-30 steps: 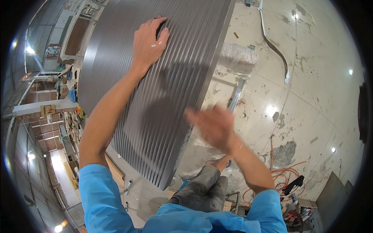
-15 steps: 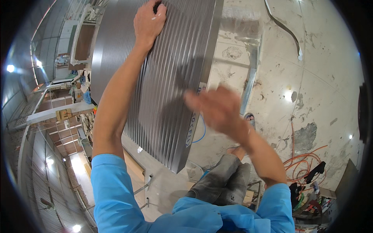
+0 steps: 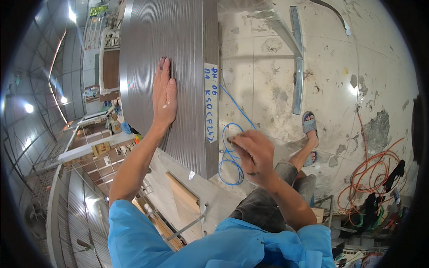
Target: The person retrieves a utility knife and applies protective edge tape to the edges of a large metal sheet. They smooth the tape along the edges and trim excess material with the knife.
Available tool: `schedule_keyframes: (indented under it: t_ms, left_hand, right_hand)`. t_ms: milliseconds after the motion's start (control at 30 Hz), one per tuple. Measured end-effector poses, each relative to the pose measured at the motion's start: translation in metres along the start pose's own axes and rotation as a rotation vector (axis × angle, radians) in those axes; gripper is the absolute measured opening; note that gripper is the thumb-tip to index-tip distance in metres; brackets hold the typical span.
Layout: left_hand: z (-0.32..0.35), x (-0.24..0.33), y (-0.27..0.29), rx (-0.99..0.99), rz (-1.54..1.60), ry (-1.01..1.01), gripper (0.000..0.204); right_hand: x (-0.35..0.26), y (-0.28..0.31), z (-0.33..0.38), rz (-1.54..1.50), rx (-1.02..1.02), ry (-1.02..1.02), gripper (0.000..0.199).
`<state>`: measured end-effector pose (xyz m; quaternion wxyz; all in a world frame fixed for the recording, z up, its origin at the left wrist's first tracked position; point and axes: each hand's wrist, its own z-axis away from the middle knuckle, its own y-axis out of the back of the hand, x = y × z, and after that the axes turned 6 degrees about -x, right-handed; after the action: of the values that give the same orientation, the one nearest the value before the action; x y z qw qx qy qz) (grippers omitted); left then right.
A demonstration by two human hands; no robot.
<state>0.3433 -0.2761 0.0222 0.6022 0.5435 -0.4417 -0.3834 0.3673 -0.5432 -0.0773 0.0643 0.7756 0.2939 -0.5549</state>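
A long grey-brown panel (image 3: 185, 102) with fine ribs along its top runs away from me, left of the middle. My left hand (image 3: 164, 96) lies flat on the ribs, its fingers stretched forward and close together. A pale label (image 3: 211, 111) with blue handwriting is on the panel's right side. Just right of the near end, my right hand (image 3: 254, 154) hangs in the air, apart from the panel. Its fingers are curled in and the tips look dark. Whether anything small sits in them I cannot make out.
A blue hose (image 3: 231, 172) coils on the floor beside the panel's near corner. Metal bars (image 3: 297, 67) stand or lie beyond it. An orange hose (image 3: 357, 178) and dark cloth (image 3: 395, 174) lie at the right. A brown board (image 3: 183, 194) is below the panel's near end.
My left hand has come nearer along the panel and gone from curled to flat. My right hand, blurred before, has moved lower. The view has shifted, showing the whole label and both sandals.
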Motion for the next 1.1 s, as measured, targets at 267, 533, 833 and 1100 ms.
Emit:
schedule_keyframes:
  t_ms: [267,533,833,1100]
  left_hand:
    - [0.000,0.006,0.006,0.009,0.041,0.042,0.053]
    - [0.006,0.005,0.004,0.048,0.026,-0.015,0.052]
    - [0.004,0.017,0.012,0.084,-0.024,0.008,0.052]
    - [-0.011,0.012,0.023,0.098,-0.018,-0.006,0.053]
  right_hand:
    - [0.039,-0.019,-0.097,0.497,-0.193,0.343,0.032]
    - [-0.040,-0.027,0.066,0.143,-0.444,0.584,0.030]
    - [-0.019,-0.004,-0.036,0.388,-0.460,0.340,0.033]
    - [0.049,-0.009,-0.214,0.276,-0.108,0.439,0.031]
